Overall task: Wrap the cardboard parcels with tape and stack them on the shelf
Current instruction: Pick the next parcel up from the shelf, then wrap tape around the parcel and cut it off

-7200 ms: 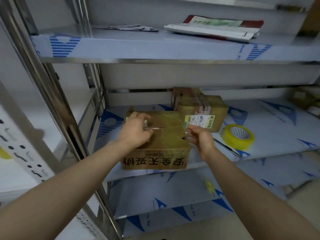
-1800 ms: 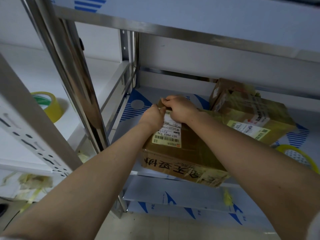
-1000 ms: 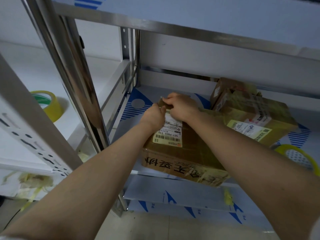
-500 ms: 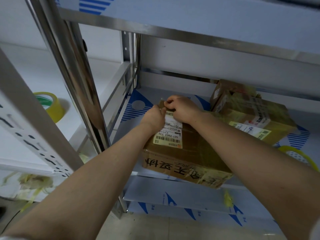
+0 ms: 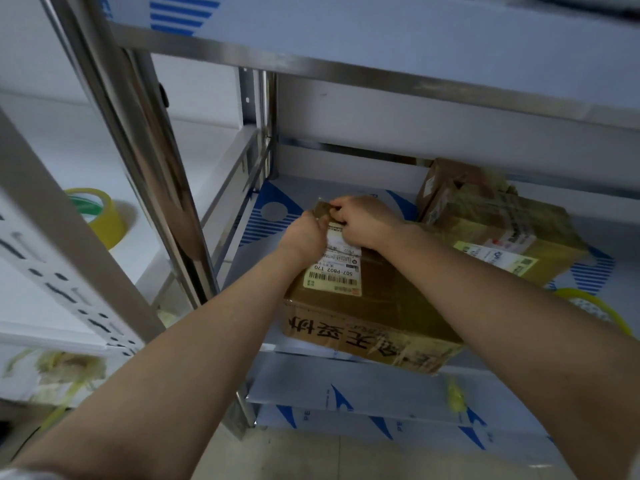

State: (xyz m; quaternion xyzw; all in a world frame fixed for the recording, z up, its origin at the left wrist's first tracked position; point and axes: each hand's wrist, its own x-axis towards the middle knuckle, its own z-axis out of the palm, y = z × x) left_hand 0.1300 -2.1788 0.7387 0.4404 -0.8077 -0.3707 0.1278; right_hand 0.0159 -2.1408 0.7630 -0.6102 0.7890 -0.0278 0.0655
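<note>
Two bare forearms reach in from below toward the middle shelf (image 5: 258, 268), where a cardboard box (image 5: 377, 313) sits at the front edge, its printed front face slightly overhanging and banded with yellowish tape. A white label (image 5: 334, 273) with a barcode lies flat on its top, near the left side. At the box's far left corner the two hands meet, touching each other: the right hand (image 5: 363, 221) has its fingers curled and pinches a small brown tab (image 5: 322, 208) that stands up from the corner, while the left hand (image 5: 304, 233) is curled just beside it (its fingertips are hidden, so I cannot tell what it holds). To the right and further back lies a second taped parcel (image 5: 505, 244), with a smaller one (image 5: 446, 178) behind it against the rear wall. A yellow tape roll (image 5: 597, 311) peeks out past the right forearm, and another roll (image 5: 104, 218) stands on the neighbouring rack to the left, beyond a shiny steel post (image 5: 138, 140).
</note>
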